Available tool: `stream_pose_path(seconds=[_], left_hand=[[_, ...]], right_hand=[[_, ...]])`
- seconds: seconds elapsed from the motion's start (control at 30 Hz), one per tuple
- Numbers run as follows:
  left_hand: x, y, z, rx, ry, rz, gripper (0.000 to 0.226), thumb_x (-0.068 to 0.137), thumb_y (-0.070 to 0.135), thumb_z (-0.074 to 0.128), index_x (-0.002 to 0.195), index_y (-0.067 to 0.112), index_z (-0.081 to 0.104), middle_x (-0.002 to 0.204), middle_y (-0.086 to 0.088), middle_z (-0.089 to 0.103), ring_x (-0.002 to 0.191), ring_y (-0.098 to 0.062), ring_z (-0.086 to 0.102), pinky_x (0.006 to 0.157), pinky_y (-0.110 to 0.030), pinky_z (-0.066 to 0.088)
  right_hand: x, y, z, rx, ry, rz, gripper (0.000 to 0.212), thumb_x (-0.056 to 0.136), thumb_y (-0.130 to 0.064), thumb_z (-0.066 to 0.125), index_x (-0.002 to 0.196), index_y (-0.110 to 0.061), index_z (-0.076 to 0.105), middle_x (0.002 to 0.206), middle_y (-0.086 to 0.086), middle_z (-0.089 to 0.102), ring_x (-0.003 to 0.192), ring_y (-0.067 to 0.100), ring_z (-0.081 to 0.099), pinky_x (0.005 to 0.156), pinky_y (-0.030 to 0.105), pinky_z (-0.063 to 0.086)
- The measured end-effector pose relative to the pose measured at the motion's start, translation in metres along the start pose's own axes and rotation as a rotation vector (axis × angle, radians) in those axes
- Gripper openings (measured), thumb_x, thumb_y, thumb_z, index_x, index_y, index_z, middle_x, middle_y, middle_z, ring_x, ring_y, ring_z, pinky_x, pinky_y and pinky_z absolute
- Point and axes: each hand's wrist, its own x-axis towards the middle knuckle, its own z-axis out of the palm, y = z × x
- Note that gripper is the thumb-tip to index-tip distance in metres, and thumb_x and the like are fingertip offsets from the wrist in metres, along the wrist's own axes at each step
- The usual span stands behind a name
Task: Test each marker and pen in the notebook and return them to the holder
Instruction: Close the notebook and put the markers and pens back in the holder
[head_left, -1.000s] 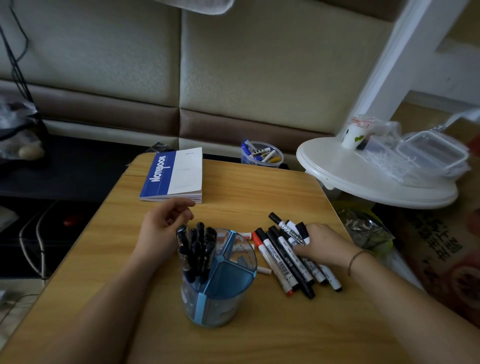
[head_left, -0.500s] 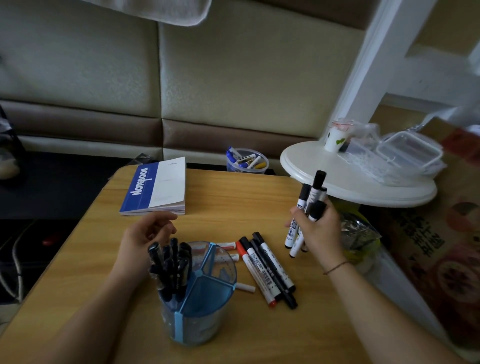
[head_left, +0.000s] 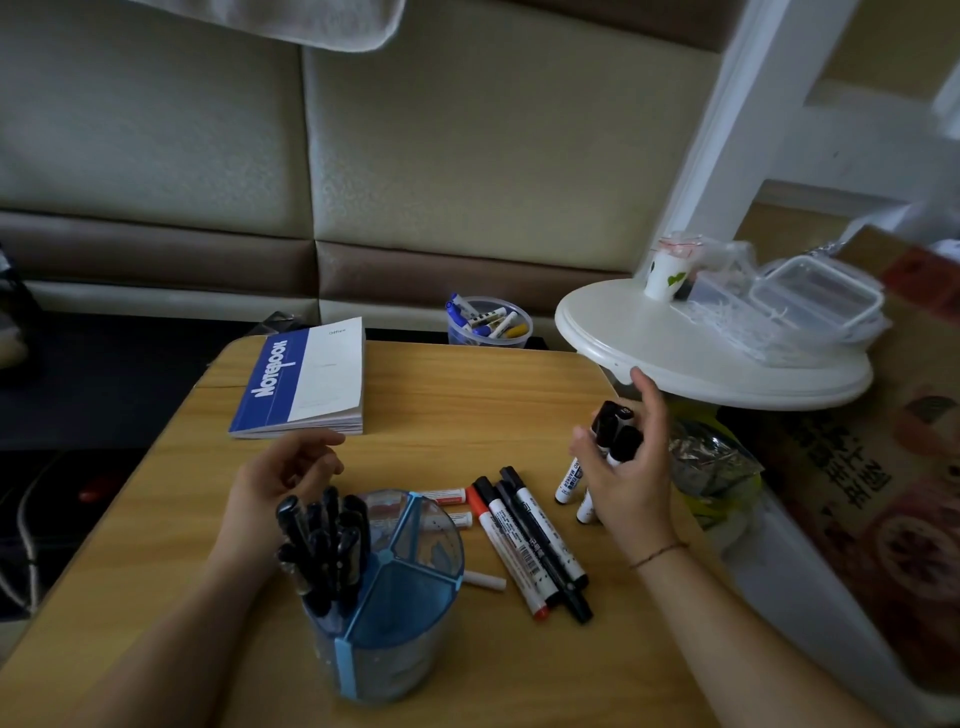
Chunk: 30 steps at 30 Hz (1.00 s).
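Note:
My right hand (head_left: 626, 478) grips a bunch of white markers with black caps (head_left: 613, 436), held upright above the table's right side. My left hand (head_left: 283, 473) hovers with loosely curled fingers and nothing in it, between the holder and the notebook. The blue see-through holder (head_left: 395, 608) stands near the front edge, with several black pens (head_left: 324, 551) in its left compartment. Several markers (head_left: 530, 540) lie flat on the wood to the holder's right. A closed blue and white notebook (head_left: 306, 376) lies at the back left.
The wooden table (head_left: 467, 405) ends just right of my right hand. A white round side table (head_left: 675, 348) with plastic boxes and a paper cup stands at the right. A clear tub of pens (head_left: 488, 322) sits behind the table. Bags and a cardboard box crowd the right.
My right hand picked a bunch of markers up from the pile and raised them, then lowered them slightly. My left hand stayed near the holder.

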Motion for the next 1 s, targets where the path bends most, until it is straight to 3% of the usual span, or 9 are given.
stream_pose_path(seconds=[0.1,0.2,0.27,0.4,0.53,0.7,0.77,0.87,1.0], left_hand=[[-0.001,0.004,0.001,0.002,0.004,0.003,0.021,0.093,0.010,0.062,0.102,0.028,0.068,0.088,0.000,0.069,0.078,-0.023,0.065,0.075,-0.052,0.058],[-0.002,0.006,0.001,-0.006,0.003,-0.018,0.021,0.094,0.010,0.061,0.102,0.029,0.068,0.088,0.002,0.068,0.078,-0.020,0.066,0.075,-0.050,0.058],[-0.003,0.007,0.001,-0.034,0.004,-0.038,0.022,0.094,0.011,0.061,0.102,0.030,0.068,0.089,0.001,0.068,0.080,-0.022,0.066,0.076,-0.050,0.059],[-0.003,0.010,0.001,-0.047,-0.003,-0.043,0.022,0.094,0.010,0.060,0.102,0.029,0.068,0.089,0.000,0.068,0.084,-0.022,0.066,0.078,-0.048,0.059],[-0.005,0.014,0.002,-0.044,-0.037,-0.027,0.022,0.094,0.011,0.060,0.103,0.030,0.067,0.091,0.000,0.068,0.087,-0.021,0.068,0.080,-0.047,0.058],[-0.009,0.020,0.000,-0.064,-0.015,-0.032,0.026,0.094,0.007,0.061,0.099,0.032,0.069,0.087,0.002,0.068,0.086,-0.025,0.068,0.080,-0.049,0.058],[-0.010,0.021,-0.001,-0.105,0.000,-0.055,0.026,0.093,0.005,0.062,0.099,0.030,0.070,0.089,-0.001,0.068,0.088,-0.030,0.068,0.081,-0.053,0.058],[-0.012,0.023,-0.002,-0.085,-0.012,-0.040,0.030,0.091,0.003,0.064,0.099,0.031,0.069,0.089,0.001,0.068,0.089,-0.024,0.068,0.082,-0.049,0.058],[-0.013,0.027,-0.002,-0.020,-0.018,-0.009,0.038,0.082,-0.003,0.075,0.099,0.030,0.068,0.084,0.007,0.068,0.083,-0.016,0.067,0.080,-0.039,0.059]], right_hand=[[0.002,0.003,0.002,-0.054,0.005,-0.113,0.045,0.088,-0.012,0.067,0.120,-0.040,0.051,0.111,0.004,0.061,0.102,0.022,0.063,0.083,0.042,0.056],[0.003,0.005,0.004,-0.031,-0.025,-0.165,0.019,0.092,-0.017,0.062,0.109,-0.023,0.057,0.096,0.000,0.064,0.084,0.018,0.069,0.073,0.045,0.059],[0.002,0.001,0.005,0.007,-0.024,-0.127,0.018,0.092,-0.013,0.061,0.107,-0.022,0.058,0.094,-0.004,0.065,0.081,0.017,0.070,0.074,0.047,0.059],[0.006,-0.042,0.000,0.103,0.054,-0.179,0.026,0.091,-0.003,0.061,0.104,-0.025,0.056,0.092,0.003,0.066,0.077,0.022,0.070,0.071,0.048,0.059],[0.013,-0.120,0.002,0.424,0.136,-0.300,0.026,0.092,0.009,0.056,0.101,-0.015,0.052,0.088,0.017,0.061,0.063,0.037,0.067,0.061,0.049,0.057],[-0.007,-0.172,0.027,0.855,0.031,-0.001,0.020,0.090,0.001,0.058,0.101,-0.014,0.052,0.085,0.013,0.060,0.059,0.028,0.066,0.059,0.042,0.056],[-0.014,-0.167,0.040,0.886,0.013,0.130,0.019,0.087,-0.001,0.061,0.100,-0.013,0.054,0.083,0.012,0.061,0.060,0.027,0.066,0.062,0.044,0.056],[-0.018,-0.155,0.052,0.860,0.025,0.284,0.021,0.088,0.005,0.060,0.101,-0.010,0.054,0.075,0.009,0.063,0.062,0.028,0.066,0.065,0.045,0.057],[-0.013,-0.141,0.052,0.812,0.062,0.305,0.023,0.087,0.007,0.062,0.100,-0.010,0.053,0.078,0.016,0.061,0.061,0.029,0.066,0.066,0.048,0.056]])
